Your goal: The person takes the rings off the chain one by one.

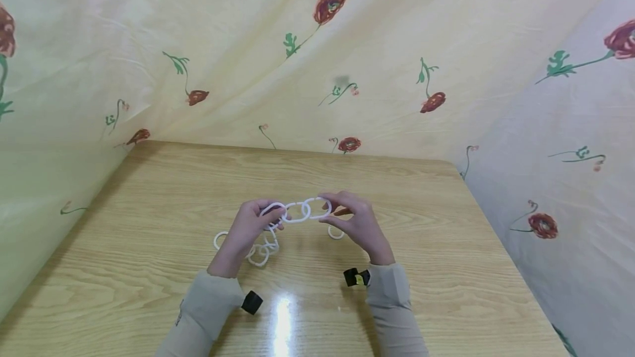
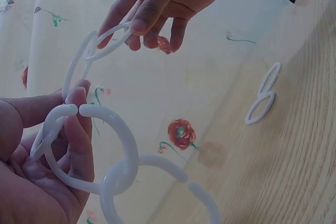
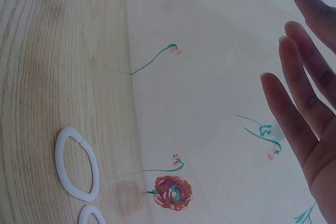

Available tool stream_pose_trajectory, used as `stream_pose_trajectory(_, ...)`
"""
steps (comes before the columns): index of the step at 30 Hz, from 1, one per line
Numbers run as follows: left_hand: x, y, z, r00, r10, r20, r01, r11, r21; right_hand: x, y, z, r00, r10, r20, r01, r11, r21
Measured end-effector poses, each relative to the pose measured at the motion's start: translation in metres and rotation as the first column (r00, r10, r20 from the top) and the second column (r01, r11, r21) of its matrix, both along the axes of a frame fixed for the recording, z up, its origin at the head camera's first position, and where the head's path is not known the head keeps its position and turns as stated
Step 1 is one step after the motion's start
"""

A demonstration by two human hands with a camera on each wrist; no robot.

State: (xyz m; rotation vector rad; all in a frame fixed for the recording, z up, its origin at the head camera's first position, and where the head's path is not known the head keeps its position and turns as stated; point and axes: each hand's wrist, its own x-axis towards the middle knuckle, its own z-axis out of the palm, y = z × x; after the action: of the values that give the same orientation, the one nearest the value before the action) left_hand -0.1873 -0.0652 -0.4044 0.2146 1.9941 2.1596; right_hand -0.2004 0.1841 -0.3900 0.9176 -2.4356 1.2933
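Both hands hold a chain of white plastic links [image 1: 297,221] above the table. My left hand [image 1: 246,230] pinches one link between thumb and fingers. From it, more joined links [image 1: 258,264] hang toward the tabletop, partly hidden behind the wrist. In the left wrist view, a link with a small gap [image 2: 126,135] hangs beside the left palm. My right hand [image 1: 358,222] holds the end link [image 1: 317,217] at the right, thumb below and fingers above. The right wrist view shows the other fingers [image 3: 299,87] spread, with the held link out of frame.
Two separate white links [image 2: 273,98] lie on the wooden table [image 1: 446,258], beneath the right hand; the head view shows only part of one [image 1: 335,238]. Flower-patterned cloth [image 1: 248,70] hangs behind the table and along both sides. Black wrist cameras [image 1: 252,302] sit at the cuffs.
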Motion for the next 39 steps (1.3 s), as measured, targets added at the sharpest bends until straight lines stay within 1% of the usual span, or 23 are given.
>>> stream_pose_trajectory(6,-0.0001,-0.0004,-0.0011,0.999,-0.033,-0.023,0.033,0.999,-0.019,-0.0004,-0.001,-0.0017,0.999,0.033,0.021,-0.033,0.999,0.004)
stream_pose_trajectory(11,-0.0001,0.0005,-0.0007,0.998,-0.059,-0.02,0.059,0.998,-0.01,-0.0012,-0.0018,-0.0034,0.998,0.063,0.03,-0.063,0.998,0.003)
stream_pose_trajectory(18,0.0013,0.001,-0.0008,0.992,-0.111,-0.066,0.112,0.994,0.008,-0.0012,-0.0034,-0.0032,0.994,0.092,0.057,-0.093,0.995,0.029)
stream_pose_trajectory(20,0.0018,0.0013,-0.0002,0.99,-0.121,-0.07,0.122,0.992,0.012,-0.0015,-0.0038,-0.0033,0.993,0.095,0.067,-0.098,0.994,0.039)
stream_pose_trajectory(30,0.0018,0.0017,0.0006,0.99,-0.136,-0.048,0.135,0.991,-0.016,0.0001,-0.0058,-0.0006,0.988,0.11,0.111,-0.118,0.991,0.067)
stream_pose_trajectory(39,0.0015,0.0013,-0.0003,0.982,-0.175,-0.066,0.173,0.984,-0.028,0.0011,-0.0058,0.0007,0.973,0.146,0.178,-0.166,0.981,0.102)
